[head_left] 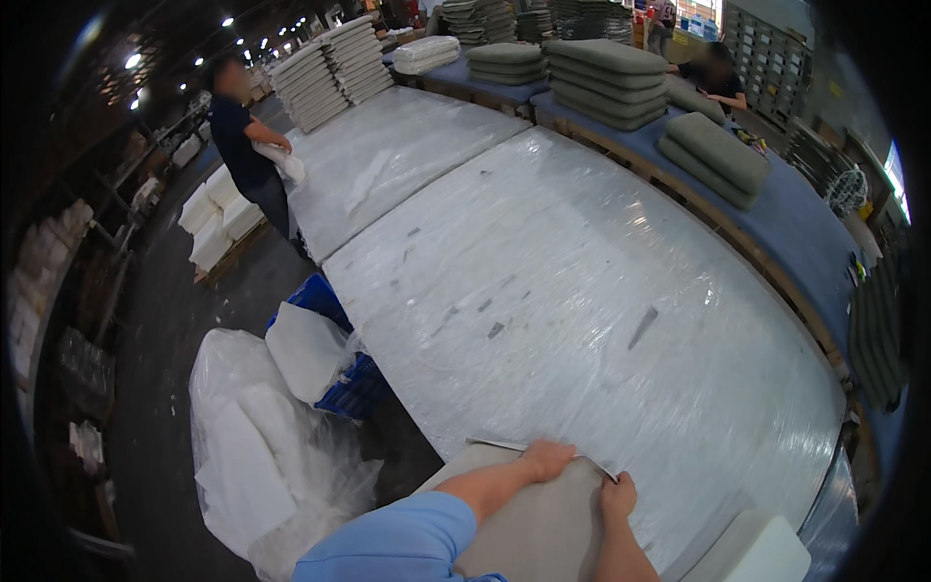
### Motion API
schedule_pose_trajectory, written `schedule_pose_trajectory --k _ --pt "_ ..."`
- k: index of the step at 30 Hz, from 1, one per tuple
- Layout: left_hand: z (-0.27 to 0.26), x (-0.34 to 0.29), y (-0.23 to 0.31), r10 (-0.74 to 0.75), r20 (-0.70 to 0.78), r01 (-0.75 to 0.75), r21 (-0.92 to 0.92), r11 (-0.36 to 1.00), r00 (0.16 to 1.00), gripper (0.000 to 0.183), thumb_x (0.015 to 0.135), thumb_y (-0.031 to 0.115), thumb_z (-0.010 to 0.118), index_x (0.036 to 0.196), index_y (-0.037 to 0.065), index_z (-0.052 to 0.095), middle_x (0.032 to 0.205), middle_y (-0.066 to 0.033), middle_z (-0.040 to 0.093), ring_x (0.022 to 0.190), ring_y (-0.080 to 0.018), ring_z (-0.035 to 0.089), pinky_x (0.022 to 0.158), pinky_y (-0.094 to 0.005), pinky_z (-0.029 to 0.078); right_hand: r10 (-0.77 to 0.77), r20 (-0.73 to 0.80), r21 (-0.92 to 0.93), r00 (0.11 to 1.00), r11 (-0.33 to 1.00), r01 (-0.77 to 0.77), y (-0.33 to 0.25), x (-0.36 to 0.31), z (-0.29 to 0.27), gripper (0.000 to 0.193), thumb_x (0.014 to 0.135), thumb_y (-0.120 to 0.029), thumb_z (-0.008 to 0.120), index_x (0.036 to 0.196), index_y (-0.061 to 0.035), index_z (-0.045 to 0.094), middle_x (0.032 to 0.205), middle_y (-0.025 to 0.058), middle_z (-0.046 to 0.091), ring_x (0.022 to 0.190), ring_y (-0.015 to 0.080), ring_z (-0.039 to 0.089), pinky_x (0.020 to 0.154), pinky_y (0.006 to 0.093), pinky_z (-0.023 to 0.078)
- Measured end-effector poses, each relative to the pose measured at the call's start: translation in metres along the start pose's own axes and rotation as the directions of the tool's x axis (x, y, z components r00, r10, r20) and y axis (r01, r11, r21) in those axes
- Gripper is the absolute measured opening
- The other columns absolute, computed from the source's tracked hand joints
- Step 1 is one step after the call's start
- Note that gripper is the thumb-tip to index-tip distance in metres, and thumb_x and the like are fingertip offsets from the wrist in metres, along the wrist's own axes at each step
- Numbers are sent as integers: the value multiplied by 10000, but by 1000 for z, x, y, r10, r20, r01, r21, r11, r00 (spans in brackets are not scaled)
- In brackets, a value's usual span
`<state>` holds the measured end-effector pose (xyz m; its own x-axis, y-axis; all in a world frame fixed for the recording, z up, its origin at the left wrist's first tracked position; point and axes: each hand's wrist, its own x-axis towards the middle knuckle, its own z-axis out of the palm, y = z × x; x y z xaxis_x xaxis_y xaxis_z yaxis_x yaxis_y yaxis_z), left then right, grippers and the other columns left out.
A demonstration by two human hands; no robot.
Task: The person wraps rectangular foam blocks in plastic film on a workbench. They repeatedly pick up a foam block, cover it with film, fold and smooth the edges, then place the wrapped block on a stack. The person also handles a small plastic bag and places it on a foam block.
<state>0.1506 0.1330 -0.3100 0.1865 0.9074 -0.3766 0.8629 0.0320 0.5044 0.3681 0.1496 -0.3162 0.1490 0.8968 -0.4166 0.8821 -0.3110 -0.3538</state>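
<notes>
A grey-beige fabric piece, which looks like a cushion cover, lies at the table's near edge, close to my body. My left hand grips its far edge, fingers folded over the rim. At the corner on the right, my right hand is closed on the same edge. Between the two hands that edge is raised and shows a thin pale strip. Whether anything is inside the fabric is hidden. To the right of my right forearm rests a white foam pad, partly cut off by the picture's rim.
Plastic film covers the big table. Left of it stand a blue crate and a plastic bag of white foam. Grey-green cushions are stacked on a blue table. One person holds something white at the far left; another works beyond the cushions.
</notes>
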Motion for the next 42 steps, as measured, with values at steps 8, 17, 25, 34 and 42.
schedule_pose_trajectory --k 8,17,25,34,42 --pt "-1 8 -4 71 69 -69 -24 997 995 461 1033 493 501 1096 64 659 1066 -201 736 1003 -432 697 859 -556 532 54 -141 69 989 997 -44 -6 3 8 281 905 -317 717 1022 -71 649 929 202 732 913 437 694 793 519 525" --pt "-2 -3 -22 -116 214 103 71 992 970 528 972 600 575 1078 105 727 1083 -189 734 1071 -404 675 905 -540 522 66 -104 152 992 987 -49 3 16 19 268 910 -301 702 1021 -62 655 938 235 727 920 473 682 794 551 518" --pt "12 11 -21 -52 50 44 150 988 997 384 1030 435 538 961 96 704 929 -164 744 905 -400 706 771 -535 537 168 -57 312 984 939 -142 1 31 18 259 939 -308 687 986 -62 625 933 232 718 916 477 669 780 534 509" --pt "13 7 -28 31 -126 -10 163 987 992 409 1038 417 509 893 71 673 854 -189 713 807 -422 681 709 -546 508 23 215 89 976 995 -43 5 16 -29 351 920 -332 716 1164 -80 704 1114 169 742 1099 369 681 914 459 539" --pt "6 -3 -22 23 -110 -5 157 988 994 384 1027 411 544 908 66 661 908 -180 719 878 -408 683 744 -523 507 223 148 16 964 974 -228 6 -2 -34 342 973 -350 630 1225 -131 706 1231 107 727 1169 331 668 947 453 542"
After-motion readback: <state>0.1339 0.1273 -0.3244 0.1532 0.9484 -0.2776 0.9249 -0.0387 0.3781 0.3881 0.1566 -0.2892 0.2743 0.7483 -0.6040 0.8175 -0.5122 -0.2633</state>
